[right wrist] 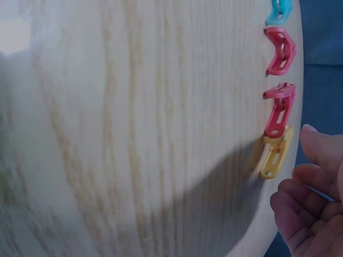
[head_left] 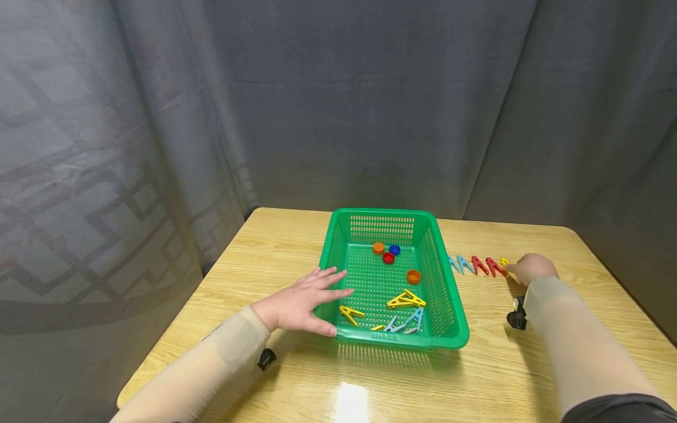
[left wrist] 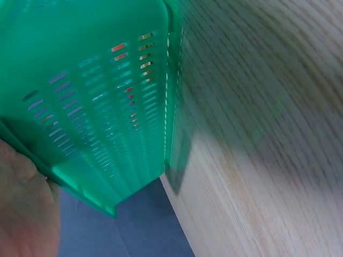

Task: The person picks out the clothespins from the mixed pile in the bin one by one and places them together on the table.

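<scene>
Grey curtain (head_left: pixel 359 117) behind a bench (head_left: pixel 285 247). Left hand (head_left: pixel 304 302) spreads at the near left of the green basket (head_left: pixel 402 339); right hand (head_left: pixel 533 269), loosely curled, apparently empty, hovers by a yellow clip (right wrist: pixel 276 159), far right. Likely lining up clips (right wrist: pixel 280 115); next calls for another.

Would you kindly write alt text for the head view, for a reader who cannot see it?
A person's left hand is spread over the left edge of a green basket holding yellow and blue pegs and round caps. The right hand is close to the yellow peg ending a row of pegs on a wooden table.
</scene>
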`<action>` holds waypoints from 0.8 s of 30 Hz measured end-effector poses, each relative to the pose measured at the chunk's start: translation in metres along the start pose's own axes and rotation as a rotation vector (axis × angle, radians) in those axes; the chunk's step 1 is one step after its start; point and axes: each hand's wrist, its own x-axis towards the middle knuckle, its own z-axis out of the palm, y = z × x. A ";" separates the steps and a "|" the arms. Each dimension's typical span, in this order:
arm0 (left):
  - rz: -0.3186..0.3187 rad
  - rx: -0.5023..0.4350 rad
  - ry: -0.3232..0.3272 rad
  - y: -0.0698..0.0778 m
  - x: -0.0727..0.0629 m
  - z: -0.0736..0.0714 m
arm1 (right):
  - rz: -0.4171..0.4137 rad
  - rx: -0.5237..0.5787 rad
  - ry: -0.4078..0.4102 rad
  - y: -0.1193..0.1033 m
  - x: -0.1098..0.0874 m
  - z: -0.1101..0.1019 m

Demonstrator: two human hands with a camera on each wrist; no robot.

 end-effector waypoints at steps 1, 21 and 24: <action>0.000 0.002 -0.001 0.000 0.000 0.000 | -0.001 0.006 0.011 -0.001 -0.001 -0.001; 0.005 0.004 0.006 -0.001 0.000 0.001 | -0.105 0.059 0.120 -0.035 -0.012 -0.018; 0.001 0.003 0.001 -0.001 0.000 0.001 | -0.142 0.043 0.135 -0.043 -0.014 -0.021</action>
